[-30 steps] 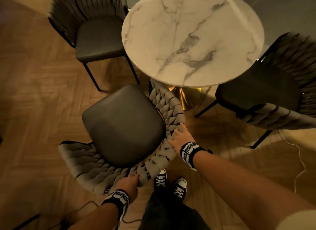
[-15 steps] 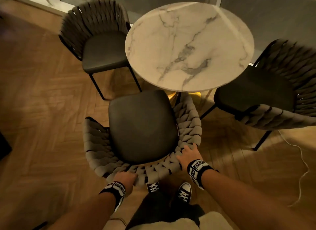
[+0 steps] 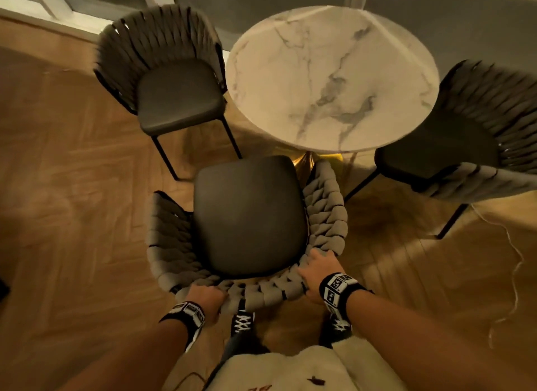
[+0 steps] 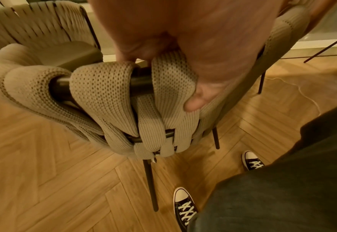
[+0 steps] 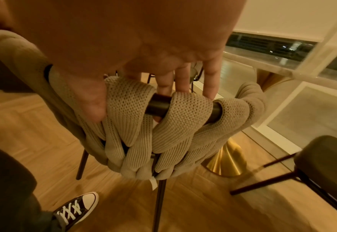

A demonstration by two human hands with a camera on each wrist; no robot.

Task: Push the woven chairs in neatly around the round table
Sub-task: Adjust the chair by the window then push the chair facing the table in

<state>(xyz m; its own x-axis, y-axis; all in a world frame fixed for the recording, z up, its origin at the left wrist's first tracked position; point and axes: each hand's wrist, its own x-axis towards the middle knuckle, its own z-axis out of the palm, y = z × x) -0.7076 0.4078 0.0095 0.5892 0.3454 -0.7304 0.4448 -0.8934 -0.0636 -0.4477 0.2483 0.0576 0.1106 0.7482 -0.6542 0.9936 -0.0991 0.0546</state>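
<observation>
Now both hands grip the near chair [image 3: 250, 216] by its woven back: left hand [image 3: 207, 299] and right hand [image 3: 316, 270]. Its seat points far toward the table [image 3: 331, 79], front edge just beside the rim.

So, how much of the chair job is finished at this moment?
Done: none clearly; the left chair and right chair sit beside the round table. In hand: left hand and right hand grip the near chair, its seat front near the table edge. Left: pushing it in.
</observation>
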